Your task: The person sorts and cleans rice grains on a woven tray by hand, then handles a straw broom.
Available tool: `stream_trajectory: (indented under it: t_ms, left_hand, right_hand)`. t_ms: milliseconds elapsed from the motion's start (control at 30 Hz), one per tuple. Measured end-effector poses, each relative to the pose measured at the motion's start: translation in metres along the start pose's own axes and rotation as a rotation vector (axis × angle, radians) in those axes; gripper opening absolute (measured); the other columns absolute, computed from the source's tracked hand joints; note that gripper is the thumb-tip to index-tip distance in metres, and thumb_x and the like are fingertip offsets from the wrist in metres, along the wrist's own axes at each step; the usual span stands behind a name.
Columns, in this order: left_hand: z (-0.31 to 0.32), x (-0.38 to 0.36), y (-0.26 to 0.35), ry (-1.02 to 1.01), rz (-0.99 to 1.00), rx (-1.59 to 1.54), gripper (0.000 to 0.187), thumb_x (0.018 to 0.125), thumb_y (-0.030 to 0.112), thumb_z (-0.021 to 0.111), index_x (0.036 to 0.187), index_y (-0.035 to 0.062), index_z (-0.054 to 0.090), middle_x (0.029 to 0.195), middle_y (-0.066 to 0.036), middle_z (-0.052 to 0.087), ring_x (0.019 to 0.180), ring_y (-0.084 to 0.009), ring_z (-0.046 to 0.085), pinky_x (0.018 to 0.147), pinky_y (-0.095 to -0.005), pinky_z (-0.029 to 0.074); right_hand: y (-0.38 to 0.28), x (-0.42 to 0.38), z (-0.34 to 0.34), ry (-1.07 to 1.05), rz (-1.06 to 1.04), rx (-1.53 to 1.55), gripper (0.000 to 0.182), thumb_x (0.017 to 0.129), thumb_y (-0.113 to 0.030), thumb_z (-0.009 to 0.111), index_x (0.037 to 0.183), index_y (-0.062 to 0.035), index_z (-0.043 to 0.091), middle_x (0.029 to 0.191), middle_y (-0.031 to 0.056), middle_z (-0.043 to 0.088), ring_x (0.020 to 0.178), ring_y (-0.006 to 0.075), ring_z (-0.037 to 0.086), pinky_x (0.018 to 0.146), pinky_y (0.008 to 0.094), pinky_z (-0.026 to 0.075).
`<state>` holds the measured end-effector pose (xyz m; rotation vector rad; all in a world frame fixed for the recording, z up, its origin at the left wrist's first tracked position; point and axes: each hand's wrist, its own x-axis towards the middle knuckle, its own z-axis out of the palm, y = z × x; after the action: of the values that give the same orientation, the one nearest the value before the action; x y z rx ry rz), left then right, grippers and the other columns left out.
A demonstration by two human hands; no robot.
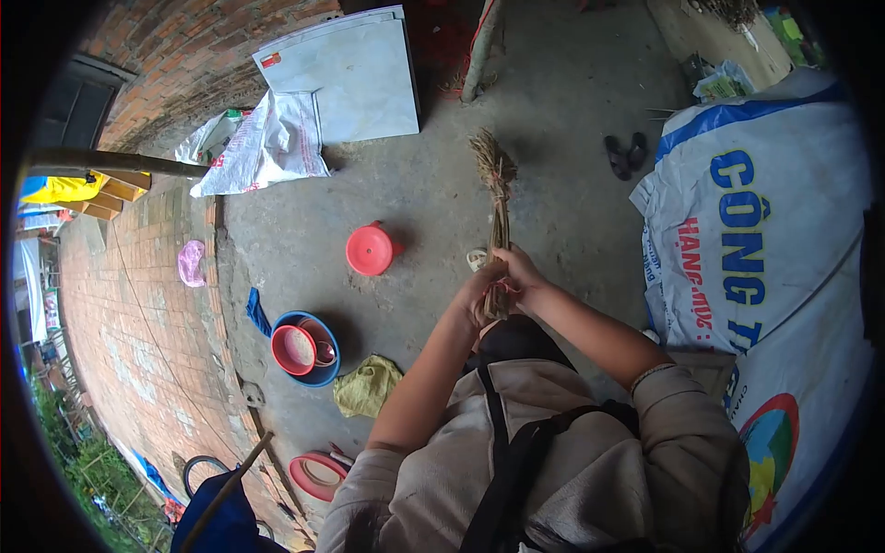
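Observation:
A long bundle of dry brown stalks (499, 217) points away from my body, its bushy end farthest from me. My left hand (478, 289) is closed round the lower part of the bundle. On the other side, my right hand (524, 275) grips the same stalks, the two hands nearly meeting. Red string (502, 287) shows around the bundle between my hands, and the cut ends stick out below it toward my lap. A small pale round object (477, 259) lies on the floor just left of the stalks.
Left of my hands stands a red plastic stool (371, 249). Nearby are a blue basin (323, 377) holding smaller bowls and a yellow-green sack (367, 386). A large printed tarp (682, 194) covers the right side. Dark sandals (627, 157) and a post (481, 55) are ahead.

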<state>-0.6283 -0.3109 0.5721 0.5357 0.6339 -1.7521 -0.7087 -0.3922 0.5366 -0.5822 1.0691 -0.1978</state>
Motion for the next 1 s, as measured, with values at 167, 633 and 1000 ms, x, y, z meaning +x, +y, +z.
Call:
stream_trajectory:
  t_ms: [167, 633, 1000]
  left_hand:
    - [-0.015, 0.082, 0.045, 0.069, 0.032, 0.146, 0.017, 0.09, 0.018, 0.049, 0.08, 0.0041, 0.053, 0.066, -0.005, 0.057, 0.053, -0.0168, 0.058, 0.048, -0.0296, 0.053]
    - [-0.019, -0.059, 0.11, 0.37, 0.628, -0.417, 0.02, 0.09, 0.023, 0.047, 0.081, 0.0063, 0.052, 0.067, -0.003, 0.058, 0.053, -0.0154, 0.057, 0.047, -0.0304, 0.051]
    - [-0.104, -0.027, 0.18, 0.205, 0.273, -0.323, 0.025, 0.088, 0.021, 0.048, 0.066, 0.0072, 0.047, 0.055, -0.003, 0.054, 0.044, -0.0134, 0.054, 0.043, -0.0245, 0.052]
  right_hand:
    - [-0.017, 0.095, -0.034, 0.073, 0.266, -0.028, 0.012, 0.084, -0.015, 0.047, 0.083, -0.0029, 0.045, 0.074, 0.0084, 0.05, 0.058, 0.0215, 0.054, 0.054, 0.0374, 0.049]
    - [0.021, 0.124, 0.176, -0.507, 0.578, -0.442, 0.015, 0.079, -0.016, 0.057, 0.071, -0.0027, 0.057, 0.06, 0.0067, 0.058, 0.051, 0.0178, 0.059, 0.05, 0.0322, 0.051]
    - [0.039, 0.198, 0.176, -0.154, 0.535, -0.626, 0.03, 0.088, -0.025, 0.034, 0.086, -0.0012, 0.053, 0.078, 0.0162, 0.062, 0.068, 0.0267, 0.064, 0.061, 0.0371, 0.056]
